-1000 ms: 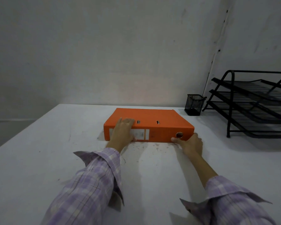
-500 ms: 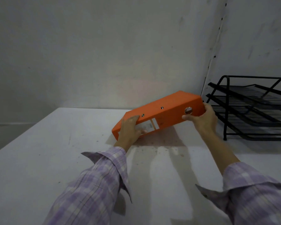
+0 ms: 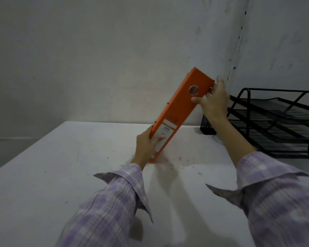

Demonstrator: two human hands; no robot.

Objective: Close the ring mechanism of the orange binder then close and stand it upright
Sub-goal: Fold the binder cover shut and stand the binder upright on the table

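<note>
The orange binder (image 3: 178, 111) is closed and tilted steeply, its top leaning to the right. Its spine faces me, with a white label low down and a round finger hole near the top. The lower end rests on the white table (image 3: 61, 175). My left hand (image 3: 146, 145) grips the lower end by the label. My right hand (image 3: 214, 100) holds the upper right edge just below the finger hole. The ring mechanism is hidden inside.
A black wire letter tray (image 3: 278, 122) with three tiers stands at the right against the wall. A black mesh pen cup (image 3: 208, 126) sits behind my right forearm. The grey wall runs close behind the table's far edge.
The binder has swung from lying flat on the table to steeply tilted. My right hand raised the finger-hole end up and the left hand kept the label end low.
</note>
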